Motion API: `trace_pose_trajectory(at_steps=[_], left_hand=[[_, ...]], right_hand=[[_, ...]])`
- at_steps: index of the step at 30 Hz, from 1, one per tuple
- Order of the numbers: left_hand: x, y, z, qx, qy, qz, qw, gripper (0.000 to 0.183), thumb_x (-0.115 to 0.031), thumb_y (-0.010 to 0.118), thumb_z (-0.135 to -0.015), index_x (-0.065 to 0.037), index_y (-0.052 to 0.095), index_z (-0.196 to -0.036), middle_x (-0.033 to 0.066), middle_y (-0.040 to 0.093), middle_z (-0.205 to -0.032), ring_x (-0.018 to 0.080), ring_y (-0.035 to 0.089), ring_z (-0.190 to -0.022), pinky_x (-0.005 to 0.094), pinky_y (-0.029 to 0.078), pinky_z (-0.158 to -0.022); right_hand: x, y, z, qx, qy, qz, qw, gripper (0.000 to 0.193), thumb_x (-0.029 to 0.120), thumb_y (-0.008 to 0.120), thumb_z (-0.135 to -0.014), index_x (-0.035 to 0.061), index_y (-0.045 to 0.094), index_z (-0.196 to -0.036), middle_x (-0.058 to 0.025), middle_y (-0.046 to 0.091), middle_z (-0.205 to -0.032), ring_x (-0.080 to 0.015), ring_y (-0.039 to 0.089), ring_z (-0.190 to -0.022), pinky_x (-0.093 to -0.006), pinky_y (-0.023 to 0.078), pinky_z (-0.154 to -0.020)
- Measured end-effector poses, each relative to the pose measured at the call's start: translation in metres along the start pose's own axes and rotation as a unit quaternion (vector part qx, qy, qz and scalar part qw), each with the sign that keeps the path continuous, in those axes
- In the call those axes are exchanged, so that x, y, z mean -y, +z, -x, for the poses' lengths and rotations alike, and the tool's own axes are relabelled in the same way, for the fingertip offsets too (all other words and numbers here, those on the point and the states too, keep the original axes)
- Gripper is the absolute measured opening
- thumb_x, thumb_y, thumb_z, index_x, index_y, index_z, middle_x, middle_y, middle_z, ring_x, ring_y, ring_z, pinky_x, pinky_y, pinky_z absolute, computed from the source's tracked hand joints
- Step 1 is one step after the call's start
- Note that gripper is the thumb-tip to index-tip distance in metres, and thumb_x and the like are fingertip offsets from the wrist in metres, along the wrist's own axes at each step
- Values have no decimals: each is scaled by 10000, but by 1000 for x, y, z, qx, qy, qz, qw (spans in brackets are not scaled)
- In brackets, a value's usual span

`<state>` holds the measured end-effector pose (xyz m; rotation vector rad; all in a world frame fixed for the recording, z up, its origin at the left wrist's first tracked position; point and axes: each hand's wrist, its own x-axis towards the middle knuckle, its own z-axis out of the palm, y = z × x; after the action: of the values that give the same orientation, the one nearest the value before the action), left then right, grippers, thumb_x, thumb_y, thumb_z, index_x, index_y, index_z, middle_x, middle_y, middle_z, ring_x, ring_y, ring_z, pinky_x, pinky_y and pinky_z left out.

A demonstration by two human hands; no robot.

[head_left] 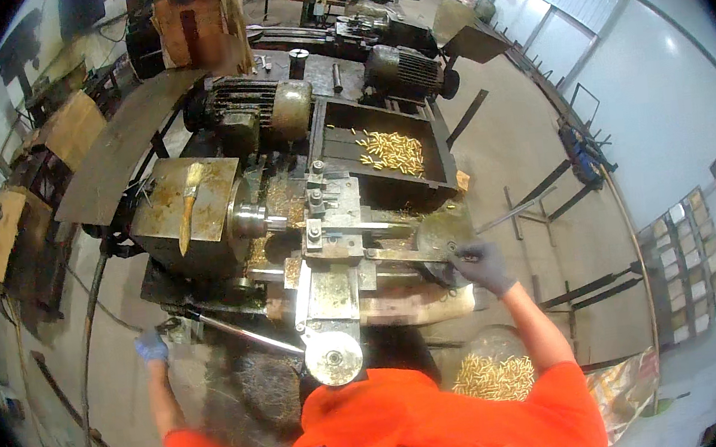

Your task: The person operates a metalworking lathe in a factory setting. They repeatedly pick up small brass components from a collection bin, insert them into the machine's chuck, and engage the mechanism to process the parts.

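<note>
My right hand [485, 268], in a dark grey glove, is closed around the end of a flat metal lever [408, 255] on the right side of a small lathe. My left hand [152, 346], in a blue glove, is low at the left, beside the machine's lower left corner; its fingers are too small and blurred to read. Between the hands are the lathe's chuck [249, 220], its tool post [316, 234] with clamping bolts, and a round handwheel [334, 358] close to my body. A long shiny rod [248, 334] slants toward the handwheel.
Small brass-coloured parts [394, 152] lie in a dark metal tray [338, 145] behind the tool post. More brass parts [493, 377] are piled low at the right. A wooden brush [188, 207] rests on the headstock [221, 185]. An electric motor [265, 107] and other machines stand beyond.
</note>
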<state>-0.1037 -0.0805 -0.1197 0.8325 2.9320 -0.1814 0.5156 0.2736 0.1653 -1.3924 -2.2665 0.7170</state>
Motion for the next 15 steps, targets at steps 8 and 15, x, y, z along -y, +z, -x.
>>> trace_pose_trajectory(at_steps=[8, 15], left_hand=[[-10, -68, 24, 33, 0, 250, 968, 366, -292, 584, -805, -47, 587, -1077, 154, 600, -1076, 272, 593, -945, 360, 457, -804], [-125, -133, 43, -46, 61, 528, 846, 348, -290, 624, -802, -26, 616, -1028, 105, 637, -946, 189, 582, -833, 350, 463, -741]], right_hand=[[-110, -38, -40, -39, 90, 143, 985, 379, 321, 670, -691, 31, 644, -933, -136, 657, -827, -261, 633, -756, -354, 489, -723], [-176, -44, -100, 87, 49, 428, 898, 522, 379, 631, -654, 132, 561, -1108, -115, 528, -1186, -294, 472, -1127, -382, 412, -907]])
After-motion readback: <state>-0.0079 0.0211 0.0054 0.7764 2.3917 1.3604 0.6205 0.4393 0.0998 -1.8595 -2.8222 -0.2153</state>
